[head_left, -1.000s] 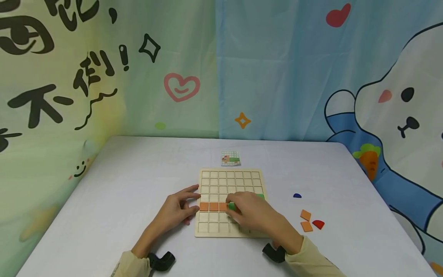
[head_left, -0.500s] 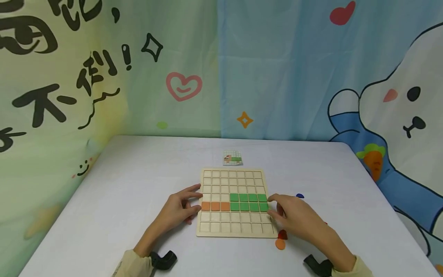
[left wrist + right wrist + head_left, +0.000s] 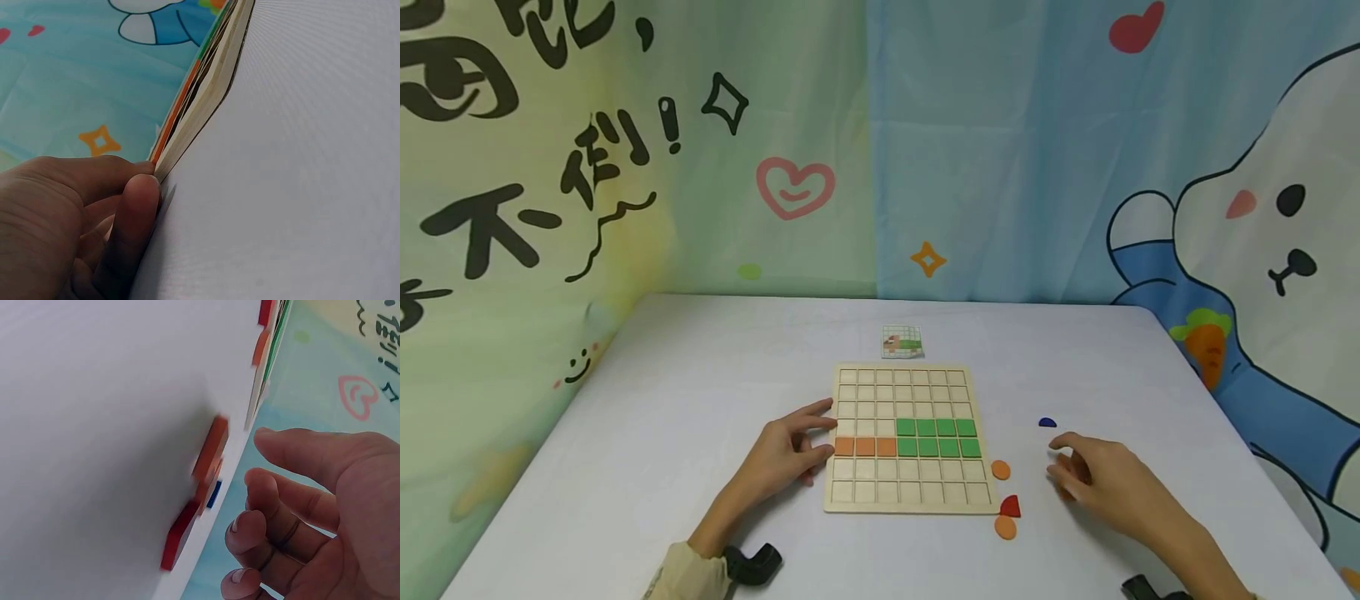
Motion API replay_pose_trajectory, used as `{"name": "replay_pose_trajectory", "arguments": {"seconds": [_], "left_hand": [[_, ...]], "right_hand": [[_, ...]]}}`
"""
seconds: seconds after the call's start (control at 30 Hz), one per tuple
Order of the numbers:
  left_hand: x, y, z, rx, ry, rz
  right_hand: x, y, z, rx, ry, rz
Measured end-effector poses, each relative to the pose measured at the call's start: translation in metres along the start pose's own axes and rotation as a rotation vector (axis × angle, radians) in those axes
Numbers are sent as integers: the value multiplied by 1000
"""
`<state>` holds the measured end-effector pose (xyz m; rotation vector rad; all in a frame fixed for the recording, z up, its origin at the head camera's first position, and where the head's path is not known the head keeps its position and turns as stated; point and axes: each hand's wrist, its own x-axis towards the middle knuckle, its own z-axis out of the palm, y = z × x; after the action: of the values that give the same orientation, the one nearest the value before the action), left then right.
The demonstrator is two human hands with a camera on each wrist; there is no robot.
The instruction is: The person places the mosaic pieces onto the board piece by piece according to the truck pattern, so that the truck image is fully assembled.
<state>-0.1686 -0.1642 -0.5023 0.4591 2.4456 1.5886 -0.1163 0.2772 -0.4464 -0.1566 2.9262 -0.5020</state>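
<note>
A wooden grid board (image 3: 917,496) lies on the table with an orange row of squares (image 3: 865,447) and two green rows (image 3: 937,437) set in it. My left hand (image 3: 793,446) touches the board's left edge with thumb and fingertips, which the left wrist view shows close up. Right of the board, my right hand (image 3: 1105,483) hovers with bent, parted fingers and holds nothing. Near it, in the right wrist view, are an orange square (image 3: 211,450), a red piece (image 3: 180,536) and a blue piece (image 3: 214,494). From the head view my hand hides the orange and red ones.
Beside the board's right edge lie two orange discs, the upper disc (image 3: 1001,470) and lower disc (image 3: 1005,527), with a red wedge (image 3: 1011,506) between them. A blue half-circle (image 3: 1047,422) sits farther back. Behind the board lies a small pattern card (image 3: 902,342).
My right hand has moved from the green squares, past the board's right edge, to the loose pieces at right. The discs and wedge it covered now show. My left hand stays put.
</note>
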Motion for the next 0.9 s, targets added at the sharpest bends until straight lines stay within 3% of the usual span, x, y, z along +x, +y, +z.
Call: {"name": "replay_pose_trajectory", "arguments": {"seconds": [0.3,0.9], "left_hand": [[0,0,1,7,4,-6],[-1,2,0,10,4,-9]], "right_hand": [[-6,26,-3,-20,-25,32],[-7,35,0,-14,-50,28]]}}
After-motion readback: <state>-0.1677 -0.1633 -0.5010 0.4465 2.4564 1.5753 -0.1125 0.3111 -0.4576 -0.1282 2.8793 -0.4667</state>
